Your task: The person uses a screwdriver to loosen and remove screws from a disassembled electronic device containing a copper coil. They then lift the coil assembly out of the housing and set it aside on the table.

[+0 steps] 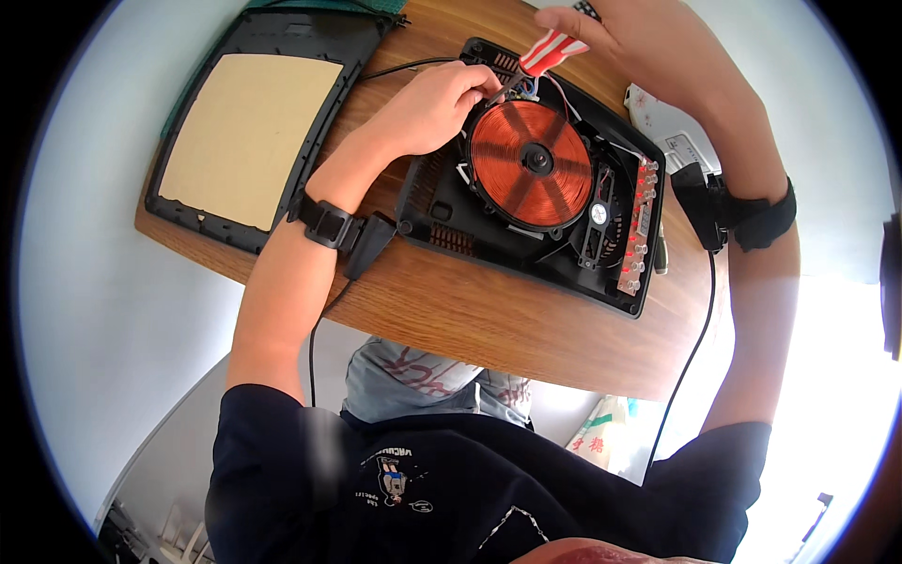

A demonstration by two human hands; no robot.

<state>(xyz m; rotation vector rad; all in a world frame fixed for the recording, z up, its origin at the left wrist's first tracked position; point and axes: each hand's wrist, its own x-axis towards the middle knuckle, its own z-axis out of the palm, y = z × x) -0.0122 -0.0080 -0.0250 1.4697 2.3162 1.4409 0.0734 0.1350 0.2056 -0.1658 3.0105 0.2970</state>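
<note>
Evidently busy at the coil (512,164), seated inside the uncovered cooker (470,214), right by the coil's upper-left edge. Holding the screwdriver (552,52) on a slant there, with its tip at the rim, near the wires (526,89). With the right hand (648,42), grasping the red-and-white handle from above, fingers curled round it and partly hidden. With the left hand (427,108), pinching low beside the tip, thumb and fingertips drawn together; cannot tell whether on the shaft, a screw or a wire. Looks like the step of loosening or tightening a fastening at the coil's edge, impossible to say which. Calls next, by judgement, for keeping the tip seated, turning gently from the right wrist and steadying with the left, without nicking the windings or snagging the wires. Farther out within the cooker, to the lower right of the coil: a fan (598,214), then a narrow board (641,226) along the right wall, red in places. Beyond the cooker on the left, lying on the table (423,291): a black panel (362,56) with a beige sheet (249,136) over most of its face.
</note>
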